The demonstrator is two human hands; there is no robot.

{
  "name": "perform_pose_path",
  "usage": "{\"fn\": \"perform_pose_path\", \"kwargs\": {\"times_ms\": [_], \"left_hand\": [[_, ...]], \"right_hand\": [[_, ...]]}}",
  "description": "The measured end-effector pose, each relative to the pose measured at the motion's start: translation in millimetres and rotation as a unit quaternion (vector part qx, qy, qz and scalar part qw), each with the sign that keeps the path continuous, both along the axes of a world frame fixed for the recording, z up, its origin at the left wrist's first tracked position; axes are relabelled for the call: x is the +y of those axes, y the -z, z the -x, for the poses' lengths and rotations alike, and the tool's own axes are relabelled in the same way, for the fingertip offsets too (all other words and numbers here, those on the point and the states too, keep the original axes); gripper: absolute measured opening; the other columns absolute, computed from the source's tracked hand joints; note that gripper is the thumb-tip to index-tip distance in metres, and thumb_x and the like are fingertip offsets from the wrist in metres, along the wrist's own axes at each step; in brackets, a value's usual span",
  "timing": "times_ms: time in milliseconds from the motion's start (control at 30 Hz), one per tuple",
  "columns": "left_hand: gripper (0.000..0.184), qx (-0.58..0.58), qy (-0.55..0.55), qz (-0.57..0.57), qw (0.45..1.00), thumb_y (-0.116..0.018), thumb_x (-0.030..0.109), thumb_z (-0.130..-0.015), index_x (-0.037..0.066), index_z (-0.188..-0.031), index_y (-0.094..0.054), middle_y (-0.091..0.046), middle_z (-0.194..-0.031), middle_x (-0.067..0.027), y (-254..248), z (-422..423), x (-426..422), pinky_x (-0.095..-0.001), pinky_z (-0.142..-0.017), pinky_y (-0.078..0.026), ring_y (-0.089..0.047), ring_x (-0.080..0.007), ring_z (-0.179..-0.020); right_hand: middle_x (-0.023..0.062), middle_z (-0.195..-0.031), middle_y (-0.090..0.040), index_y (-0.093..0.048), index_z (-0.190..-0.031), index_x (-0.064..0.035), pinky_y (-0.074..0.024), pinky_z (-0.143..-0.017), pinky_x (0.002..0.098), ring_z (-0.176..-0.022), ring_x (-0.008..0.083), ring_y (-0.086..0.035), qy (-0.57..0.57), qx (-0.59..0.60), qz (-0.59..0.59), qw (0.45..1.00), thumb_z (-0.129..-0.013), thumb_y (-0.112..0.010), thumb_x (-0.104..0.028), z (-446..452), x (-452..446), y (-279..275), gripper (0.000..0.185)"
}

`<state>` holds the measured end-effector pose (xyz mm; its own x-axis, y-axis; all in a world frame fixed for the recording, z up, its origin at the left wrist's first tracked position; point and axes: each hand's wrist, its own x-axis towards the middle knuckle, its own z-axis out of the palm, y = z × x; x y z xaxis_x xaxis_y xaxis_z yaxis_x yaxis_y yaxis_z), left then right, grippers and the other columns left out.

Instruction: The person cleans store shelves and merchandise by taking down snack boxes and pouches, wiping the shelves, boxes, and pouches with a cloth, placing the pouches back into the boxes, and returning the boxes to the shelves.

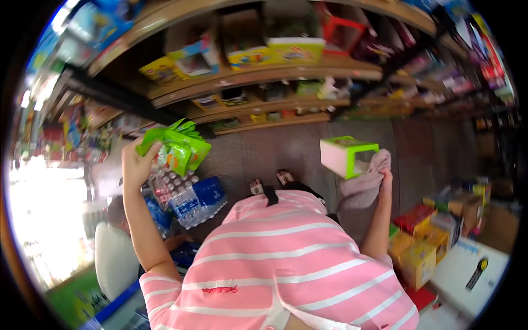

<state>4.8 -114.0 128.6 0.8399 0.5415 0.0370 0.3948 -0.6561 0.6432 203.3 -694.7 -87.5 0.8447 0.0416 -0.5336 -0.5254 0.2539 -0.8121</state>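
"Left hand [137,165] first: what has it got?"

"Mine is closed on a bunch of green packets [184,151], out ahead of me on my left. At least three overlap; I can't count them exactly. They fan rightward from my thumb, free ends outward."

"And your right hand [386,175]?"

"Bunched around one grayish-pink cloth [360,190], which droops. One white-and-green box [334,157] is up against it; whether I grip that too, I can't tell, since the cloth covers the place."

"What's in the box?"

"Can't say. Its green-framed opening faces right and back toward me, partly behind the cloth. Its long axis is too foreshortened to judge."

"Farther out?"

"My two sandaled feet [284,177] on the dark floor [258,151]; wrapped bottles [190,206] on my left, near one person [118,258] in white; several yellow cartons [418,264] at lower right. Ahead, display boxes [297,50] stand on wooden shelves [352,73], their contents too blurred to count."
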Motion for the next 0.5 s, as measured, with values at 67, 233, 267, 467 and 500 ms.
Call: {"fn": "perform_pose_path", "kwargs": {"times_ms": [67, 233, 267, 467, 500], "left_hand": [[0.015, -0.025, 0.04, 0.07, 0.996, -0.063, 0.008, -0.079, -0.004, -0.089, -0.063, -0.062, -0.072, -0.0035, 18, -15, -5, -0.0234, -0.06, -0.042, -0.051, -0.0072, -0.064], [0.015, 0.023, 0.123, 0.039, 0.991, -0.062, 0.008, -0.08, -0.005, -0.089, -0.063, -0.062, -0.073, -0.0023, 13, -61, -33, -0.0225, -0.061, -0.042, -0.052, -0.0071, -0.065], [0.015, 0.023, 0.133, 0.063, 0.989, -0.062, 0.008, -0.08, -0.004, -0.089, -0.063, -0.062, -0.073, -0.0025, 17, -69, -34, -0.0223, -0.061, -0.042, -0.052, -0.007, -0.066], [0.015, 0.009, 0.182, 0.057, 0.982, -0.062, 0.007, -0.08, -0.004, -0.089, -0.063, -0.062, -0.074, -0.0032, 19, -106, -67, -0.0225, -0.061, -0.043, -0.053, -0.007, -0.065], [0.015, 0.014, 0.186, 0.059, 0.981, -0.062, 0.007, -0.08, -0.004, -0.089, -0.063, -0.062, -0.074, -0.0032, 21, -109, -68, -0.0225, -0.061, -0.043, -0.053, -0.007, -0.065]], "right_hand": [[0.0178, -0.111, -0.055, -0.048, -0.119, 0.0012, -0.0455, -0.088, 0.0359, -0.1, 0.026, -0.056, 0.106, -0.013, -0.103, 0.989, -0.072, -0.045, -0.024, 30, -64, 32, 0.053], [0.0115, -0.095, -0.064, -0.065, -0.094, 0.0011, -0.0475, -0.081, 0.0307, -0.087, 0.0222, -0.061, 0.089, -0.36, 0.544, 0.753, -0.073, -0.064, -0.013, 63, -43, 7, 0.026], [0.0099, -0.091, -0.066, -0.066, -0.091, -0.0006, -0.0481, -0.078, 0.0289, -0.081, 0.0215, -0.062, 0.146, -0.299, 0.61, 0.719, -0.072, -0.066, -0.014, 73, -15, -8, 0.023], [0.0049, -0.077, -0.065, -0.063, -0.071, -0.0058, -0.0471, -0.072, 0.028, -0.073, 0.019, -0.061, 0.097, -0.152, 0.543, 0.82, -0.067, -0.07, -0.018, 66, 16, -79, 0.015], [0.0048, -0.079, -0.065, -0.062, -0.071, -0.0048, -0.0461, -0.074, 0.0283, -0.074, 0.0168, -0.061, 0.021, -0.211, 0.622, 0.753, -0.069, -0.067, -0.019, 71, -21, -32, 0.015]]}}
